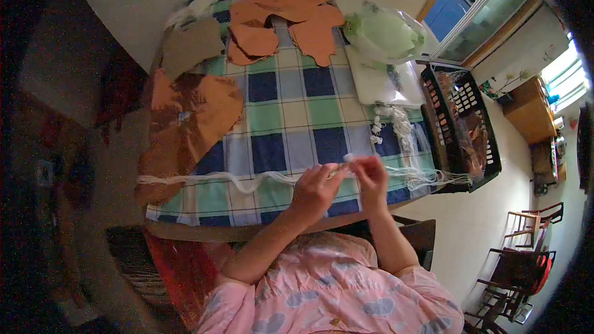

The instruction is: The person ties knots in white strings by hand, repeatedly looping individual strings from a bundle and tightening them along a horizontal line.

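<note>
A long bundle of white cords [241, 182] runs across the front of the checked tablecloth [272, 108]. My left hand [314, 188] is closed around the bundle near the table's front edge, with its fingertips pinched together. Right beside it, my right hand [372, 179] is closed in a pinch on the same white cords, slightly blurred. Between the two sets of fingertips a small whitish bit shows, too blurred to make out. The loose cord ends fan out to the right of my right hand, reaching the table's edge.
Orange-brown cut pieces [257, 40] lie at the back, more [210, 111] at the left. Knotted white cord [402, 127] lies on the right, below a green-and-clear plastic bag [390, 34]. A black basket [461, 124] stands at the right edge. Chairs [516, 266] stand farther right.
</note>
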`<state>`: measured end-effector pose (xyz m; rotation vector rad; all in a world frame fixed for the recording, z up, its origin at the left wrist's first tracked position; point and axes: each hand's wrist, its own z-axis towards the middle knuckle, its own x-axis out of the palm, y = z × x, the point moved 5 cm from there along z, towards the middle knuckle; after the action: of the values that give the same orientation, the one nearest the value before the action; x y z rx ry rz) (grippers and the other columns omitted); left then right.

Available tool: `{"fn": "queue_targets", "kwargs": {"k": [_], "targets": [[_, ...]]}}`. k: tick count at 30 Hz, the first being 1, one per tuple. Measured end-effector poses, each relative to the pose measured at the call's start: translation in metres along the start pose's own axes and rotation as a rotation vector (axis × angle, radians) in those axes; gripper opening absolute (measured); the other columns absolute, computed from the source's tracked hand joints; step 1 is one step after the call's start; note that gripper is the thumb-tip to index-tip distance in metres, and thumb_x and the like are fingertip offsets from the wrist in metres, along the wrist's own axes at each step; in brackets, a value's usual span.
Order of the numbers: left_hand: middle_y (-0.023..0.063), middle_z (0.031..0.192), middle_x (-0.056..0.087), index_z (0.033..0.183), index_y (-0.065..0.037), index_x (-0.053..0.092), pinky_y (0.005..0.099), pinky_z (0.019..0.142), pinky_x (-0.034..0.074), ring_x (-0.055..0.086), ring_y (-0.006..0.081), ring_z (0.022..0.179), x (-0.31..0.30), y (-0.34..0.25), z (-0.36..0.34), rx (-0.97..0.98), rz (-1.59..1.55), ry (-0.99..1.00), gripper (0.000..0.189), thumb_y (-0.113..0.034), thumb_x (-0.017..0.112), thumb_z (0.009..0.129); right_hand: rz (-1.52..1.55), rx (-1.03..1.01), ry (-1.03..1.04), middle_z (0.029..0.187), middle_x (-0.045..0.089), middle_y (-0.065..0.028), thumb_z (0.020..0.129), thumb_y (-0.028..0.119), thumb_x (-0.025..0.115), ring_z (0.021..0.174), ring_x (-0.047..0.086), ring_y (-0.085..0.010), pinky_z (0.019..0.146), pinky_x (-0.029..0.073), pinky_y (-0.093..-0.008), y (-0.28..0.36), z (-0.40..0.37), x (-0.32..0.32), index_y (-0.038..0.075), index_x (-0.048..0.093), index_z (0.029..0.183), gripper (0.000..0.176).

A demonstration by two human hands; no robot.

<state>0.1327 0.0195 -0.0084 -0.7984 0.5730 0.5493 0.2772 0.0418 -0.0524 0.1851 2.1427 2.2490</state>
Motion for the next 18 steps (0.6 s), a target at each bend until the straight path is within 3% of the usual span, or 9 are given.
{"fn": "queue_targets", "kwargs": {"k": [2, 3, 4, 7, 8, 11, 12, 15, 18], "targets": [[0.0048, 0.090, 0.056, 0.096, -0.006, 0.062, 0.0335, 0.066, 0.047, 0.056, 0.0212, 0.075, 0.001, 0.004, 0.002, -0.055, -0.036, -0.018, 0.023, -0.005, 0.063, 0.073, -0.404, -0.374, -0.111, 0.080, 0.060, -0.0021, 0.079, -0.001, 0.061, 0.075, 0.056, -0.0113, 0.071, 0.045, -0.0233, 0.032, 0.028, -0.027, 0.003, 0.057, 0.085, 0.009], [0.0048, 0.091, 0.056, 0.097, -0.006, 0.062, 0.0334, 0.066, 0.047, 0.056, 0.0211, 0.075, 0.002, 0.006, 0.004, -0.080, -0.055, -0.025, 0.024, -0.004, 0.063, 0.073, -0.429, -0.366, -0.228, 0.075, 0.058, -0.0002, 0.076, -0.005, 0.059, 0.073, 0.053, -0.0098, 0.068, 0.043, -0.0221, 0.024, 0.047, -0.048, 0.004, 0.056, 0.084, 0.012], [0.0047, 0.090, 0.056, 0.095, -0.006, 0.062, 0.0334, 0.066, 0.047, 0.056, 0.0214, 0.075, 0.000, 0.014, 0.004, -0.109, -0.071, -0.051, 0.023, -0.004, 0.063, 0.073, -0.523, -0.267, -0.279, 0.074, 0.059, -0.0041, 0.075, -0.002, 0.059, 0.073, 0.056, -0.0173, 0.067, 0.046, -0.0271, 0.038, 0.058, -0.055, 0.002, 0.055, 0.083, 0.010], [0.0062, 0.087, 0.058, 0.089, -0.006, 0.063, 0.0336, 0.068, 0.047, 0.056, 0.0232, 0.077, -0.018, 0.042, 0.002, -0.199, -0.083, -0.091, 0.017, -0.004, 0.064, 0.073, -1.113, -0.506, -0.145, 0.076, 0.057, -0.0106, 0.077, 0.003, 0.060, 0.071, 0.055, -0.0254, 0.066, 0.045, -0.0329, 0.000, 0.091, -0.083, 0.003, 0.056, 0.081, 0.005], [0.0077, 0.086, 0.058, 0.087, -0.005, 0.063, 0.0340, 0.069, 0.047, 0.057, 0.0244, 0.078, -0.026, 0.049, 0.001, -0.233, -0.068, -0.077, 0.015, -0.003, 0.064, 0.073, -1.155, -0.550, -0.161, 0.081, 0.057, -0.0126, 0.074, 0.004, 0.061, 0.080, 0.053, -0.0324, 0.070, 0.043, -0.0381, -0.014, 0.092, -0.087, 0.003, 0.057, 0.081, 0.008], [0.0078, 0.080, 0.058, 0.077, -0.005, 0.063, 0.0352, 0.072, 0.045, 0.054, 0.0257, 0.081, -0.041, 0.057, -0.006, -0.292, 0.019, 0.022, 0.008, -0.005, 0.066, 0.070, -1.137, -0.506, -0.197, 0.085, 0.057, -0.0126, 0.075, 0.005, 0.061, 0.085, 0.052, -0.0311, 0.073, 0.042, -0.0379, 0.000, 0.084, -0.084, 0.003, 0.057, 0.083, 0.009], [0.0075, 0.079, 0.057, 0.076, -0.006, 0.063, 0.0355, 0.072, 0.044, 0.053, 0.0257, 0.081, -0.042, 0.059, -0.009, -0.258, 0.035, 0.060, 0.008, -0.005, 0.067, 0.069, -1.093, -0.432, -0.169, 0.086, 0.056, -0.0120, 0.074, 0.003, 0.061, 0.086, 0.052, -0.0312, 0.074, 0.042, -0.0378, 0.005, 0.082, -0.083, 0.004, 0.058, 0.085, 0.012], [0.0067, 0.077, 0.056, 0.073, -0.007, 0.062, 0.0361, 0.073, 0.042, 0.051, 0.0256, 0.082, -0.037, 0.062, -0.019, -0.249, 0.045, 0.136, 0.009, -0.007, 0.068, 0.066, -1.048, -0.463, -0.173, 0.086, 0.056, -0.0105, 0.077, 0.013, 0.062, 0.082, 0.051, -0.0323, 0.073, 0.042, -0.0401, 0.018, 0.074, -0.079, 0.007, 0.058, 0.086, 0.011], [0.0064, 0.076, 0.055, 0.071, -0.008, 0.061, 0.0367, 0.073, 0.042, 0.051, 0.0261, 0.081, -0.031, 0.066, -0.022, -0.243, 0.043, 0.181, 0.010, -0.009, 0.069, 0.065, -1.017, -0.465, -0.194, 0.084, 0.055, -0.0109, 0.076, 0.009, 0.061, 0.081, 0.051, -0.0323, 0.072, 0.041, -0.0399, 0.031, 0.067, -0.068, 0.006, 0.057, 0.083, 0.009]]}}
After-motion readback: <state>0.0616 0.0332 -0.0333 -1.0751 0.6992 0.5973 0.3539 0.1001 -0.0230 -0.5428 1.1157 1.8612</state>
